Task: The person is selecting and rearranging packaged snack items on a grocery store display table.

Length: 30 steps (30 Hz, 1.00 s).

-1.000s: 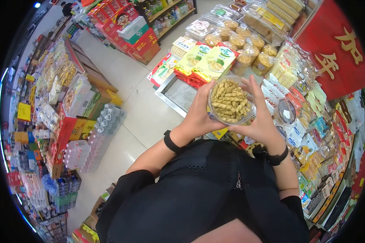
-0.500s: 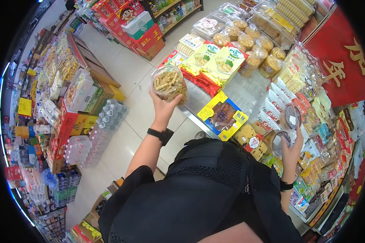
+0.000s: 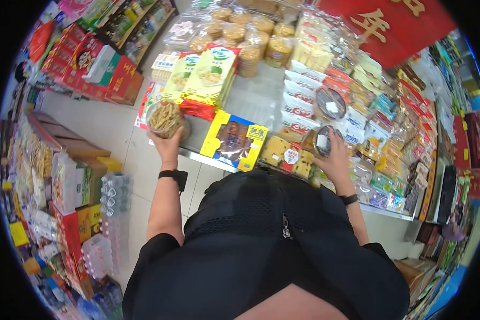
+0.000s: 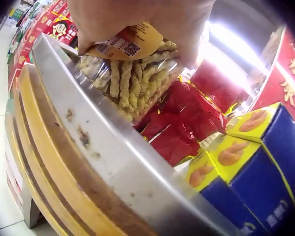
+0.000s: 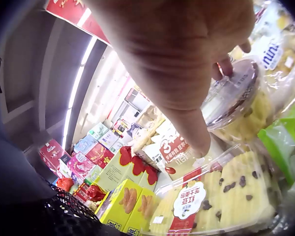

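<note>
Left grip (image 3: 169, 145) was curled round a clear tub of twisted snacks (image 3: 166, 119), at the counter (image 3: 256, 96) edge, near yellow packets (image 3: 212, 74), right grip (image 3: 335, 162) was spread at a dark-lidded tub (image 3: 321, 141), hold could not be confirmed

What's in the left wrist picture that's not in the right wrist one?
Only the left wrist view shows the left hand holding a clear plastic tub of twisted golden snack sticks, beside a silver metal table edge and brown wooden slats.

Only the right one shows the right hand at a round clear plastic tub with a dark lid, and clear-wrapped, speckled pale cookies.

Both show yellow cardboard packaging with food pictures, and white ceiling lights.
</note>
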Motion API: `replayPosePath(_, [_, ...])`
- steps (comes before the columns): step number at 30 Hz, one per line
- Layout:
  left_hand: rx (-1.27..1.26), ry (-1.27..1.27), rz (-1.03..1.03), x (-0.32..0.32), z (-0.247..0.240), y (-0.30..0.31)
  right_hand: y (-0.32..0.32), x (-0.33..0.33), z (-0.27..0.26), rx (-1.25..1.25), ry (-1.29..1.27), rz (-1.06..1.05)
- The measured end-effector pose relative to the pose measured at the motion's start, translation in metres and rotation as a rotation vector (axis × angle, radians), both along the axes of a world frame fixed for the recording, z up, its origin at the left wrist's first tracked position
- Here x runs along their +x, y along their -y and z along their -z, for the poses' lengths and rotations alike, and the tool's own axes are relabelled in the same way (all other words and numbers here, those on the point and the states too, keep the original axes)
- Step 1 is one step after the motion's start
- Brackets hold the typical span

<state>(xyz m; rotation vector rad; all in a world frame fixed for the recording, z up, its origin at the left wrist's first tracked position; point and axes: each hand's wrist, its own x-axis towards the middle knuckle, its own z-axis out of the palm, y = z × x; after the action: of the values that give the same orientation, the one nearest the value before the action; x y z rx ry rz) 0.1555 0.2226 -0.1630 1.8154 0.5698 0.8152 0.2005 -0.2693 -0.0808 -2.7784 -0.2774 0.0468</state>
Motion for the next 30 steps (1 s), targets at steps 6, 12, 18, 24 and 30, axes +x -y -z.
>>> replayPosePath(6, [0.083, -0.095, 0.003, -0.010, 0.021, -0.010, 0.004, 0.001, 0.012, -0.066, 0.013, 0.001])
replayPosePath(12, [0.434, -0.245, -0.073, -0.017, 0.016, -0.024, 0.010, 0.007, 0.018, -0.038, 0.087, 0.021])
replayPosePath(18, [0.305, -0.328, -0.172, -0.016, 0.004, -0.009, 0.006, 0.013, 0.020, -0.072, 0.030, 0.080])
replayPosePath(24, [0.209, -0.318, -0.118, -0.019, 0.005, -0.009, 0.002, 0.012, 0.015, -0.112, 0.048, 0.086])
replayPosePath(30, [0.192, -0.156, -0.033, -0.026, 0.024, -0.014, 0.013, 0.014, 0.025, -0.033, 0.028, 0.101])
